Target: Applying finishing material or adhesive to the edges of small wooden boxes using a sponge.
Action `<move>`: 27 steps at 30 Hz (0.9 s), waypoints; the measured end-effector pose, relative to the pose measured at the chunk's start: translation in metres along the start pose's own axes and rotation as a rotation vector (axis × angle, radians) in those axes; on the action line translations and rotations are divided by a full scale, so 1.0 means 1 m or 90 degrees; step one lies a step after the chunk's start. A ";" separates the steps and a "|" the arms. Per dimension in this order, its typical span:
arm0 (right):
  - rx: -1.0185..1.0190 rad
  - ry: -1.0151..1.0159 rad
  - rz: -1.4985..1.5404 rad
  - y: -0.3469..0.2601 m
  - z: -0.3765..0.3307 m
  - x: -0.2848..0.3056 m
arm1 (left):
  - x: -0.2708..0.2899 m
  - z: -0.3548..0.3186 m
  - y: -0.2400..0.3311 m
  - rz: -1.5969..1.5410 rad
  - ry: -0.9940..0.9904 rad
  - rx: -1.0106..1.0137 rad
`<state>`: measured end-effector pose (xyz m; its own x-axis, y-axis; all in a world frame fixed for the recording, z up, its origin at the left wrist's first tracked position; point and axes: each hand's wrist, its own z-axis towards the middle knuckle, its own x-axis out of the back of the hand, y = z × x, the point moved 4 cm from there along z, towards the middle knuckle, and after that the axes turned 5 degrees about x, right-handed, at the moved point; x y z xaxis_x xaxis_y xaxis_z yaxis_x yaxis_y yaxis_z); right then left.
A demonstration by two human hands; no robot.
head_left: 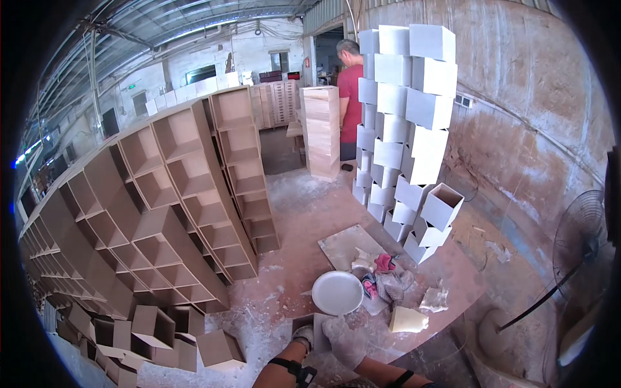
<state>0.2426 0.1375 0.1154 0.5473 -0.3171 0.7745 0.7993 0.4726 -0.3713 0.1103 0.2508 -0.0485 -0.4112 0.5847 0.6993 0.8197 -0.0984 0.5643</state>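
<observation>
Low in front of me, a small open box (315, 318) with pale faces is partly covered by my hands. My left hand (303, 334), in a whitish glove, grips its left side. Against the right side of the box is my right hand (344, 341), in a dusty white glove with the fingers curled; whatever it may hold is hidden. Just beyond the hands lies a round white dish (337, 293). To its right are a heap of grey and pink rags (390, 284) and a pale yellow foam block (408, 320).
Brown open boxes (174, 187) are stacked high on the left, with loose ones (154, 326) below. White boxes (414, 149) form a tall stack at the right. A person in a red shirt (350, 97) stands behind it. A fan (577, 229) is far right.
</observation>
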 end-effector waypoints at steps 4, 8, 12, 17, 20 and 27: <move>-0.139 -0.388 0.142 -0.017 0.000 0.000 | 0.010 0.005 0.001 0.066 -0.025 -0.088; 0.131 0.047 0.075 -0.039 0.000 0.054 | 0.030 -0.007 0.020 -0.082 -0.072 -0.034; -0.016 -0.131 -0.075 -0.021 0.048 0.020 | 0.027 -0.016 0.002 -0.213 -0.111 0.037; -0.047 -0.007 -0.239 0.032 0.060 0.004 | 0.018 -0.025 0.021 -0.350 -0.126 0.164; -0.077 -0.104 -0.170 0.026 0.048 0.008 | 0.029 -0.038 0.034 -0.089 -0.118 0.154; 0.053 0.018 -0.147 -0.034 -0.011 0.033 | 0.016 -0.023 0.005 -0.246 -0.080 0.100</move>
<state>0.2365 0.1019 0.1477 0.3597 -0.4478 0.8186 0.8817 0.4503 -0.1412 0.0983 0.2410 -0.0239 -0.6561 0.6492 0.3848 0.6694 0.2651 0.6940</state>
